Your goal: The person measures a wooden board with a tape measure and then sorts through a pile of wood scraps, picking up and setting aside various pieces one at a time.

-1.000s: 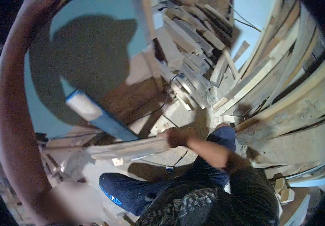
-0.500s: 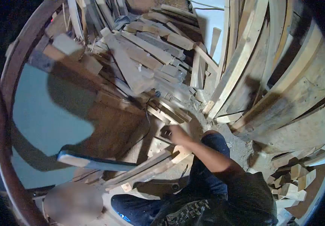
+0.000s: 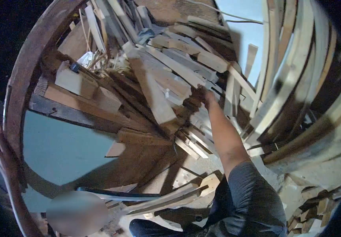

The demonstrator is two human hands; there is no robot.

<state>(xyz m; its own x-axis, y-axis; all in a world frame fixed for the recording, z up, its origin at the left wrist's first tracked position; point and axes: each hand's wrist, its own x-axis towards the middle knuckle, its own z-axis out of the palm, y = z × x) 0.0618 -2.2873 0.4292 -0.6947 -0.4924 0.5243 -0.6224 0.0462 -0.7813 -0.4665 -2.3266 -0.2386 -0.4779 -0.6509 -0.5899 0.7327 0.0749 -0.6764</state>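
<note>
My right hand [image 3: 199,98] reaches out over the heap of offcuts, close to the end of a long pale wooden strip [image 3: 174,63]. It lies in deep shadow, so its fingers and any grip are not clear. A wide tapered board [image 3: 148,87] lies just left of it. At the far left edge, my left hand [image 3: 6,152] rests against the dark curved wooden edge [image 3: 20,75], its fingers stretched out. Below the heap, a bench with a pale green panel [image 3: 59,146] spreads between my hands.
Long planks [image 3: 289,71] lean upright along the right side. Small wood blocks [image 3: 312,213] are piled at the lower right. Slats [image 3: 162,199] lie near my legs, and a cable [image 3: 225,14] crosses a white sheet [image 3: 245,35] at the back.
My right hand has moved from above the slats near my knee, up and forward to the offcut heap. The view has shifted; my left hand stays at the wooden edge.
</note>
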